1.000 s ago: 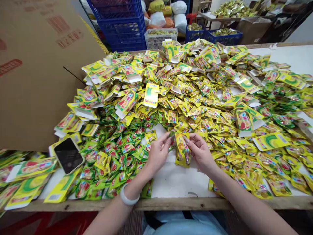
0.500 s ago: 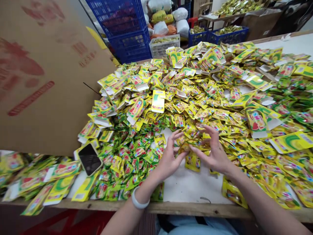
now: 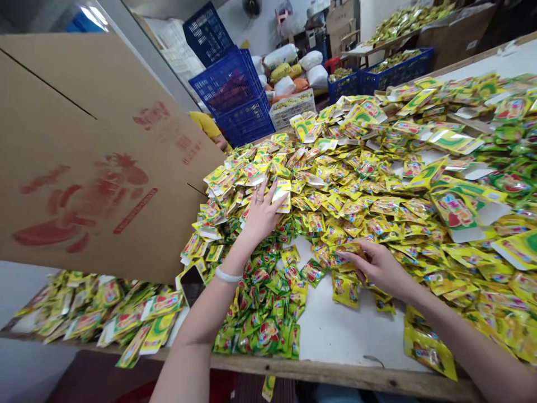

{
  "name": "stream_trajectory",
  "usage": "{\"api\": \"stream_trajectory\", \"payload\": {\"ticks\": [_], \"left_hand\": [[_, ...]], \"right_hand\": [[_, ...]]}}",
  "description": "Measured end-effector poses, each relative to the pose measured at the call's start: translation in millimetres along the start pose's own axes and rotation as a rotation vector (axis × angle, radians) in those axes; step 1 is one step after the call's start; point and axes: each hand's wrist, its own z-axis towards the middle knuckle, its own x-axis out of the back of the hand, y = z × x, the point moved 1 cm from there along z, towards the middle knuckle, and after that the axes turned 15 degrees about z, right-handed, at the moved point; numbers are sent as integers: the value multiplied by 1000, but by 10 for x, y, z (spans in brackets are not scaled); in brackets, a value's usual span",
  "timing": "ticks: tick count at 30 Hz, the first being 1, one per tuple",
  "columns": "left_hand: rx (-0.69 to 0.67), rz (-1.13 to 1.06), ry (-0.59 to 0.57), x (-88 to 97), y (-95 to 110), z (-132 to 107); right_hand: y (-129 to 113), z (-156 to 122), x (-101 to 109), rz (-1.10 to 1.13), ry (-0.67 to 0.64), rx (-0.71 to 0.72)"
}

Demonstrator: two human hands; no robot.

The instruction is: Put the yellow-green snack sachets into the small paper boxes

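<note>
Left hand [image 3: 260, 217], head view: fingers loosely spread, no firm grip visible, touching the yellow barcoded carton [image 3: 283, 189] at its fingertips.
Right hand [image 3: 381, 267]: thumb and fingers pinched on a yellow sachet [image 3: 344, 247].
Heap beyond left hand [image 3: 251, 173]: loosely stacked; careless pulling could start a slide.
Pinch: slackening could lose the sachet among lookalikes beside the right hand.

Stacked blue crates [image 3: 241, 95], piled sacks [image 3: 285, 85], phone [image 3: 192, 284]

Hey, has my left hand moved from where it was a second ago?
Yes. Your left hand has moved forward, farther from the table's wooden front edge, and leftward, away from your right hand, to the barcoded yellow carton.
</note>
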Motion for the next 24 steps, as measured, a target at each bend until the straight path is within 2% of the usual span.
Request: {"api": "stream_trajectory", "payload": {"ticks": [3, 6, 9, 13, 16, 18, 21, 24], "left_hand": [[19, -27, 51, 23, -16, -7], [138, -315, 139, 89, 244, -271], [306, -682, 159, 170, 582, -537], [469, -988, 157, 135, 902, -639], [459, -1222, 184, -50, 1048, -633], [415, -1391, 89, -221, 1141, -662], [435, -1564, -160, -436, 1268, -757], [486, -1723, -370, -501, 1333, -813]], "right_hand": [[23, 15, 37, -61, 39, 121], [8, -9, 7, -244, 36, 235], [-15, -51, -69, -346, -46, 220], [-55, -65, -147, -186, -124, 202], [-77, -55, -195, 18, -112, 187], [-80, -67, -244, 129, -99, 133], [-92, -120, -322, 280, -113, 0], [-160, -147, -344, 290, -161, -32]]}}
